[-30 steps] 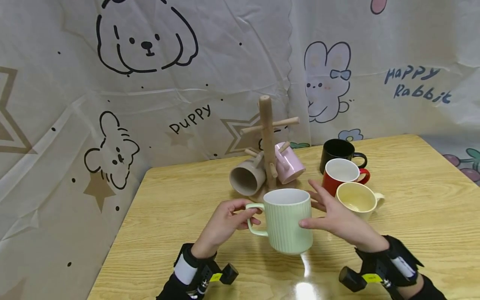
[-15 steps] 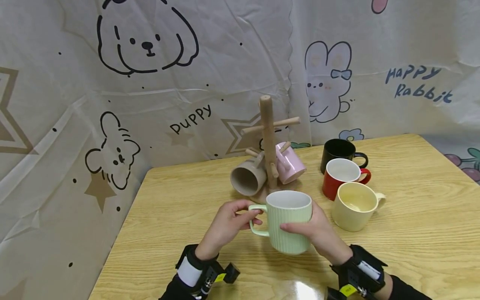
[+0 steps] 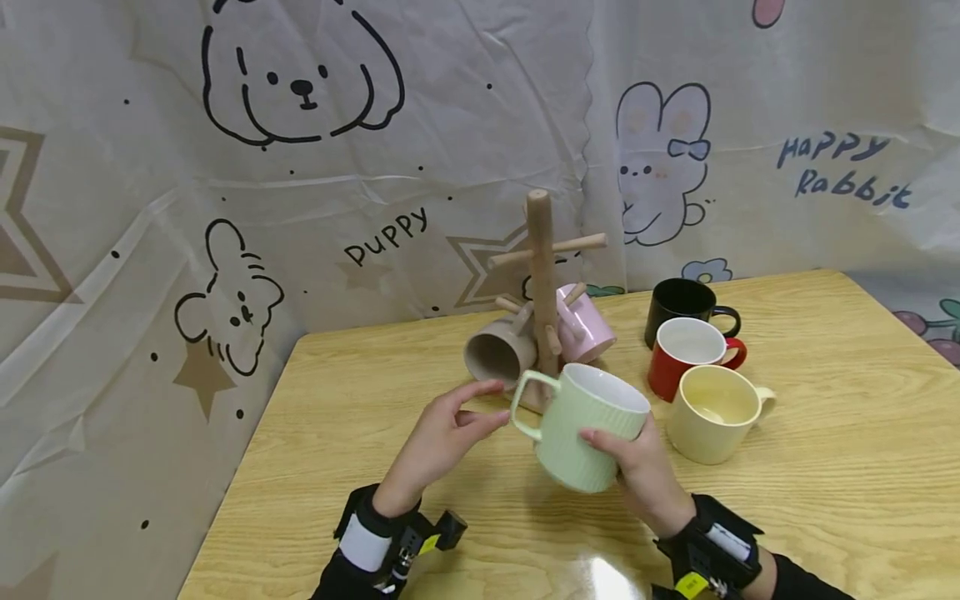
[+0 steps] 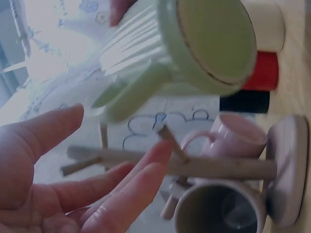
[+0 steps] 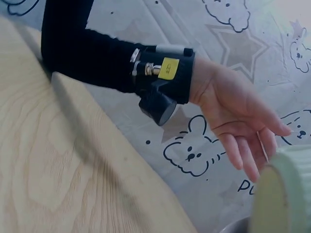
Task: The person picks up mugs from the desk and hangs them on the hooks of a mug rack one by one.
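Saw a pale backdrop cloth [image 3: 510,108] with line drawings along the far side and, nearer, a wood-grain table [image 3: 847,408]. Noted a wooden mug rack [image 3: 541,250] on the far part of the table, near the middle. Held the left hand [image 3: 438,442] spread, near and left of the rack, with thumb and forefinger clearly parted. Gripped the body of the pale green mug [image 3: 576,417] with the right hand [image 3: 651,471] — thumb across the ribbed near side, fingers mostly hidden behind — and held it above the table, just near of the rack, with the rim tilted to the right. Spotted a grey mug [image 3: 501,350] low on the rack's left and a pink mug [image 3: 592,329] on its right. Found a yellow mug [image 3: 701,429], a red mug [image 3: 667,367] and a black mug [image 3: 667,317] lined up from near to far on the right. Saw the handle [image 4: 141,92] of the pale green mug just beside the left thumb tip.
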Available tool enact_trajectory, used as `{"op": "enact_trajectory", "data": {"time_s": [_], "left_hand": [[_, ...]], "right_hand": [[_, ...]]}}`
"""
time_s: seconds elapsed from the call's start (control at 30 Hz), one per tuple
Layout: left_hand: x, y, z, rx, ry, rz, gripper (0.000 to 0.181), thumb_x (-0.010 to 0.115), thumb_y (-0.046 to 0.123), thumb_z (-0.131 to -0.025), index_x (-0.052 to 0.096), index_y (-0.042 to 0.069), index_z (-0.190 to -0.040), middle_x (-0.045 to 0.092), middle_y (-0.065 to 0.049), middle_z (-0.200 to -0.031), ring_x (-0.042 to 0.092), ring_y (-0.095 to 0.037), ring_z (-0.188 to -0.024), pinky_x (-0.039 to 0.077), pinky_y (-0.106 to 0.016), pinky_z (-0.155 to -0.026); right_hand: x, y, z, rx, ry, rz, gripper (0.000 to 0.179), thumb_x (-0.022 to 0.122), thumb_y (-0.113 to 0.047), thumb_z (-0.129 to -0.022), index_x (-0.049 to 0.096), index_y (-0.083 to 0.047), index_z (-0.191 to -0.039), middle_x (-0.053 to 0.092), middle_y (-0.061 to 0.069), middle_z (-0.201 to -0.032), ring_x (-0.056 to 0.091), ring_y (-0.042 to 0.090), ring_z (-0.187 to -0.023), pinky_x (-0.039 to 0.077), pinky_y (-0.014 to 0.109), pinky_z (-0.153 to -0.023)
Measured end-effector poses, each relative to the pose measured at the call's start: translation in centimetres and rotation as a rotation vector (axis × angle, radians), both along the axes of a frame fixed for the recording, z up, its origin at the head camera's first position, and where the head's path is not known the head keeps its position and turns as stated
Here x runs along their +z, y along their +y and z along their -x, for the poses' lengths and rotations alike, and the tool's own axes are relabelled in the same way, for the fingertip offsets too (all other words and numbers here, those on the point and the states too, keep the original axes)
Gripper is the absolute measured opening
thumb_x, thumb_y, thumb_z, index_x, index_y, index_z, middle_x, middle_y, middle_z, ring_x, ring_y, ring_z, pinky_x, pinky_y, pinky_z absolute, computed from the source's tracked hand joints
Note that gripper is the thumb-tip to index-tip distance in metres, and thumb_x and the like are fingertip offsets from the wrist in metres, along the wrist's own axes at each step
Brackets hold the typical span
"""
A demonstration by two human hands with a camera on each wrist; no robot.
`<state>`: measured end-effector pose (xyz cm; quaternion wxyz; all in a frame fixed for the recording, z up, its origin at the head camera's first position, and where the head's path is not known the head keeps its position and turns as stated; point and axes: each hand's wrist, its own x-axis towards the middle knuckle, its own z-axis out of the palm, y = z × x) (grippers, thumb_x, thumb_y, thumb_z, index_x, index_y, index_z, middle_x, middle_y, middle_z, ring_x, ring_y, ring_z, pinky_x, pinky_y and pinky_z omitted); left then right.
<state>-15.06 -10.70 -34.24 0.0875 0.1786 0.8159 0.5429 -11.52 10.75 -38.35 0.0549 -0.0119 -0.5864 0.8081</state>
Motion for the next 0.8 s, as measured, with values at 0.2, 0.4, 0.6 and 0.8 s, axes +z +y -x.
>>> {"op": "enact_trajectory", "data": {"time_s": [0.2, 0.4, 0.6, 0.8], "left_hand": [[0.5, -1.2, 0.4, -0.034, -0.017, -0.003, 0.049, 0.061, 0.030, -0.082, 0.051, 0.006, -0.123, 0.056, -0.017, -0.120, 0.062, -0.017, -0.087, 0.051, -0.035, -0.078], [0.7, -1.4, 0.4, -0.054, -0.015, -0.010, 0.047, 0.060, 0.029, -0.083, 0.052, 0.005, -0.123, 0.056, -0.016, -0.117, 0.062, -0.020, -0.086, 0.051, -0.036, -0.077], [0.6, -1.3, 0.1, -0.084, -0.023, 0.023, 0.045, 0.060, 0.030, -0.083, 0.052, 0.011, -0.123, 0.058, -0.015, -0.116, 0.062, -0.016, -0.084, 0.051, -0.038, -0.078], [0.7, -1.3, 0.0, -0.100, -0.027, 0.052, 0.044, 0.059, 0.031, -0.083, 0.053, 0.012, -0.122, 0.060, -0.015, -0.113, 0.063, -0.015, -0.082, 0.050, -0.039, -0.080]], "right_hand": [[-0.3, 0.0, 0.7, -0.142, 0.061, 0.139, 0.036, 0.054, 0.003, -0.077, 0.047, -0.013, -0.107, 0.058, -0.004, -0.093, 0.055, 0.014, -0.085, 0.048, 0.026, -0.073], [-1.1, -0.6, 2.1, -0.213, 0.040, 0.180, 0.034, 0.057, 0.003, -0.076, 0.049, -0.013, -0.105, 0.058, -0.004, -0.091, 0.056, 0.013, -0.084, 0.048, 0.025, -0.072], [-4.1, -0.9, 4.1, -0.227, 0.081, 0.227, 0.037, 0.064, -0.006, -0.075, 0.048, -0.011, -0.109, 0.059, -0.004, -0.094, 0.057, 0.012, -0.086, 0.049, 0.024, -0.072], [-3.6, -1.5, 4.3, -0.243, 0.000, 0.235, 0.037, 0.063, -0.008, -0.076, 0.047, -0.011, -0.110, 0.059, -0.006, -0.095, 0.056, 0.013, -0.090, 0.048, 0.024, -0.077]]}}
